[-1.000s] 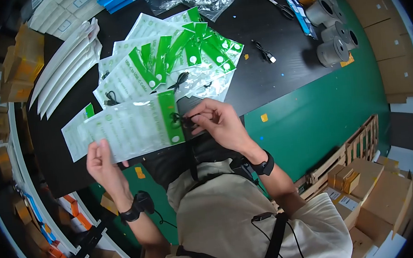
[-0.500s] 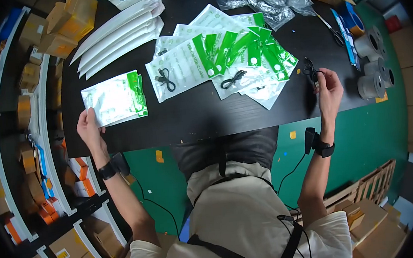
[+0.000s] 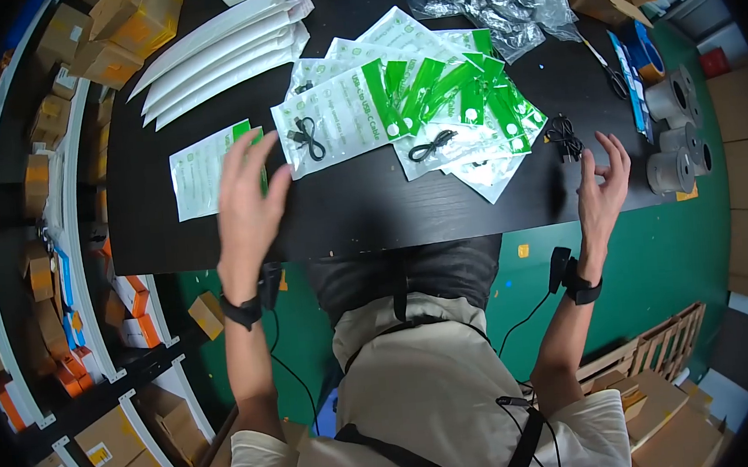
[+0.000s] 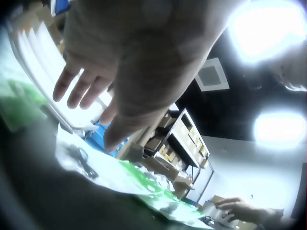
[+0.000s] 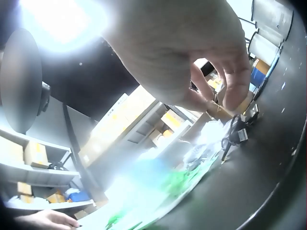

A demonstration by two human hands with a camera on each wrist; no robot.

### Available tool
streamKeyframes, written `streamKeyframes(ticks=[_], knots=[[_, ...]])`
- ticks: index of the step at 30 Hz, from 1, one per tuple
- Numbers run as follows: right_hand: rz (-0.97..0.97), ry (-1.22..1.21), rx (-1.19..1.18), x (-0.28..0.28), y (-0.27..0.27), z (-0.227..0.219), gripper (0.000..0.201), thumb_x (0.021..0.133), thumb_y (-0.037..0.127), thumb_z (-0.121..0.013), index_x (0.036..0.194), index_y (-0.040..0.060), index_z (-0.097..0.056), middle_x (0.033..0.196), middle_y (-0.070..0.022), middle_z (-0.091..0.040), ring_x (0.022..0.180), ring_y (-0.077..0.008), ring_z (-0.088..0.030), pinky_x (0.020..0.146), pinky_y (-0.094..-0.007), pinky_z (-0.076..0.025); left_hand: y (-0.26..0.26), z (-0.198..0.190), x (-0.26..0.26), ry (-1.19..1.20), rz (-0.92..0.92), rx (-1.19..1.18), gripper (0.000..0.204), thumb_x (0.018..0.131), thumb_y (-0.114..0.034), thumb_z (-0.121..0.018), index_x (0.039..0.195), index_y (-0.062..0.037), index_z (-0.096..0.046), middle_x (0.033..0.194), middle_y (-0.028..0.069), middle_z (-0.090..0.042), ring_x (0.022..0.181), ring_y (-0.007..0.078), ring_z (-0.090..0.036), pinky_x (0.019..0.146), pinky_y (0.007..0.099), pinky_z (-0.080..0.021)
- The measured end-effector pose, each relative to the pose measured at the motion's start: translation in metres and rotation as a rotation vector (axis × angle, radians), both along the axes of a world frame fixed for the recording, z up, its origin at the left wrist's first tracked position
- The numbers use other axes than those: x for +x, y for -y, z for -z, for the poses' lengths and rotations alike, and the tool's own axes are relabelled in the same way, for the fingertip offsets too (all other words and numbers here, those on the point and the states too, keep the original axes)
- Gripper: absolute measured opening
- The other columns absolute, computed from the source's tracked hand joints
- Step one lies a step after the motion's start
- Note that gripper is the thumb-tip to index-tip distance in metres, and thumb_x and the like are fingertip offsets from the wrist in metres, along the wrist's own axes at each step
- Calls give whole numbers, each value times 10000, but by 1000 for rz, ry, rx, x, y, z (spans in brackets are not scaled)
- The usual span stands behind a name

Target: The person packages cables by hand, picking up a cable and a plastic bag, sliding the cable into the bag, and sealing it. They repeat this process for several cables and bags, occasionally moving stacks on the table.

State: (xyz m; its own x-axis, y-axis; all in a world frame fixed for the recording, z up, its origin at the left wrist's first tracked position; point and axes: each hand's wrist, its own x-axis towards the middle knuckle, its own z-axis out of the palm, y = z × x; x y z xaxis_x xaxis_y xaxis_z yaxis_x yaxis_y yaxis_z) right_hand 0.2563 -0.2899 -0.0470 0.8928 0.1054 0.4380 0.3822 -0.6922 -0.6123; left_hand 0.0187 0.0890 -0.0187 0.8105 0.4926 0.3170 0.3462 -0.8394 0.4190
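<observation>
Head view: between grips. Both hands are off the work, so the step looks like the changeover from one bag to the next.

Left hand [image 3: 244, 204] hovers over the black table [image 3: 346, 218] with fingers spread straight, holding nothing. It partly covers a green-and-white bag [image 3: 202, 170] lying flat near the table's left end; contact can't be confirmed from this angle. Left wrist view shows the same splayed fingers [image 4: 72, 91] above the table, no grip.

Right hand [image 3: 603, 185] is raised near the right edge, fingers loosely fanned, empty. A coiled black cable [image 3: 564, 138] lies on the table just beyond its fingertips, apart from them. Right wrist view puts the cable [image 5: 235, 136] just under the fingers, not pinched.

Fan of filled bags [image 3: 417, 107] sits mid-table between the hands, nearer the far edge.

Judgement: next move likely needs the right hand to pinch the cable and the left to lift a bag by one edge so its mouth opens.
</observation>
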Motion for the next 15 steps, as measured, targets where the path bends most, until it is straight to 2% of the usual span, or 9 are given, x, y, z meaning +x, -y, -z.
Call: streamKeyframes(ticks=[2,4,5,7,9,11,15], knots=[[-61,-82,84,-12,-6,-11,308,977,152,-647,1268,55,-642,1196,-53,-655,692,-60,-571,563,-205,-470,16,6,14,4,128,47,468,843,-153,-761,1264,-4,-622,1290,224,-572,1250,405,-525,1053,431,-434],[-168,-247,249,-28,-15,-22,287,978,148,-642,1251,63,-659,1156,-50,-675,683,-57,-560,567,-214,-475,24,19,17,-29,164,94,479,837,-157,-766,1266,-2,-618,1291,235,-563,1236,414,-526,1041,436,-436],[-167,-249,251,-36,-18,-25,287,978,148,-642,1251,63,-659,1156,-50,-675,683,-57,-560,567,-214,-475,27,26,17,-63,204,138,489,831,-161,-770,1267,-1,-614,1293,246,-555,1222,423,-526,1030,442,-438],[-345,-627,379,-53,-26,-30,254,983,132,-627,1223,63,-675,1073,-46,-706,711,-52,-585,571,-213,-478,37,29,18,-101,252,183,500,825,-165,-775,1268,1,-611,1294,258,-546,1208,431,-526,1019,447,-441],[-542,-816,471,-76,-45,-35,254,982,94,-612,1225,55,-675,998,-38,-717,742,-58,-620,583,-206,-490,54,26,13,-136,220,145,522,823,-182,-779,1280,-3,-602,1273,256,-536,1171,424,-526,968,447,-446],[-658,-1012,448,-97,-65,-33,281,971,49,-608,1248,27,-654,1017,-55,-717,755,-73,-646,599,-199,-506,72,23,6,-157,206,126,533,822,-191,-781,1286,-5,-597,1263,256,-530,1153,420,-526,942,447,-449],[-804,-1013,444,-123,-99,-7,339,958,21,-616,1297,31,-618,978,-56,-704,741,-78,-640,594,-197,-514,105,18,-8,-201,184,17,514,818,-202,-785,1256,-5,-601,1214,227,-526,1109,391,-523,867,443,-443]])
